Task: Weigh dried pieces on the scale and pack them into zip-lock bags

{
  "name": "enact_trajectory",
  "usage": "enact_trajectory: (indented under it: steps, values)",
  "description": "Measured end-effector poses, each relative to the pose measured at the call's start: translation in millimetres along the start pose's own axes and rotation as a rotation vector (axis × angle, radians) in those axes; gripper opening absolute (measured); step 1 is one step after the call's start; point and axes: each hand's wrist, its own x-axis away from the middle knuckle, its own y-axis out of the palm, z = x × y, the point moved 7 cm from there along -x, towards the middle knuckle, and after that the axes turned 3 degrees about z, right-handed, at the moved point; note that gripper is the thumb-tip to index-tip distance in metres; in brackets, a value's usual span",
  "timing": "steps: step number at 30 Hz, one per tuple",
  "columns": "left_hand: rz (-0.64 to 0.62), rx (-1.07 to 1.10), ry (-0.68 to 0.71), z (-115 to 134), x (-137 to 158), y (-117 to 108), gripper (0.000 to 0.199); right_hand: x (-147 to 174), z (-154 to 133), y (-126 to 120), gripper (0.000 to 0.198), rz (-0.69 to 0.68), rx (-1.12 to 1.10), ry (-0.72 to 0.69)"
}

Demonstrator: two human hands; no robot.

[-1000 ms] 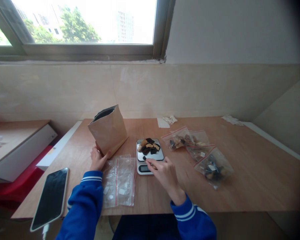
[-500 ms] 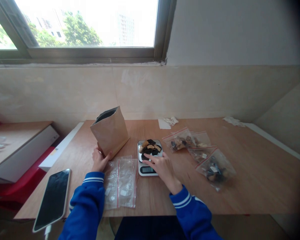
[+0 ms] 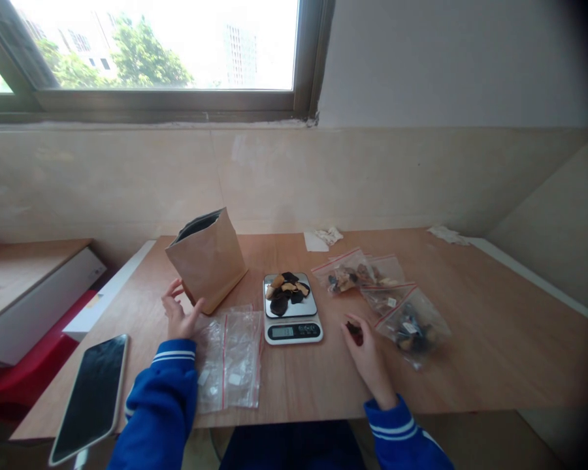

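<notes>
My left hand (image 3: 180,316) is open, its thumb and fingers spread beside the lower left corner of a brown paper bag (image 3: 210,261). The bag stands tilted with its dark mouth open. My right hand (image 3: 365,349) pinches a dark dried slice (image 3: 355,331) above the table, right of a white digital scale (image 3: 294,321). On the scale's metal plate lies a pile of dried slices (image 3: 287,292), some dark and some tan. Clear zip bags (image 3: 230,359), flat and with small white packets inside, lie between my left hand and the scale.
Several zip bags of dried pieces (image 3: 414,329) lie to the right. A phone (image 3: 91,398) with a white cable rests at the table's left edge. White paper (image 3: 316,242) and a crumpled tissue (image 3: 330,235) are at the back, near the wall.
My right hand has moved from the scale to the right, with a dark dried slice now in its fingers. My left hand has loosened from the paper bag, its fingers spread wider.
</notes>
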Motion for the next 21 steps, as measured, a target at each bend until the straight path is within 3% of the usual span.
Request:
enact_trajectory:
  steps: [6, 10, 12, 17, 21]
  values:
    - [0.413, 0.117, 0.057, 18, 6, -36, 0.035, 2, -1, -1, 0.036, -0.01, 0.025, -0.045]
    - [0.442, 0.059, 0.083, 47, 12, -44, 0.027, -1, -6, -1, 0.031, -0.039, 0.03, -0.06]
    - [0.341, 0.077, 0.027, 59, 14, -42, 0.025, -1, -5, -1, 0.034, -0.039, 0.017, -0.036]
    - [-0.312, -0.012, -0.094, 69, 46, -13, 0.03, 1, 2, 0, 0.037, -0.013, -0.022, -0.005]
    - [-0.457, -0.139, -0.058, 57, 85, -14, 0.031, 1, 4, 4, 0.037, 0.054, -0.143, 0.074]
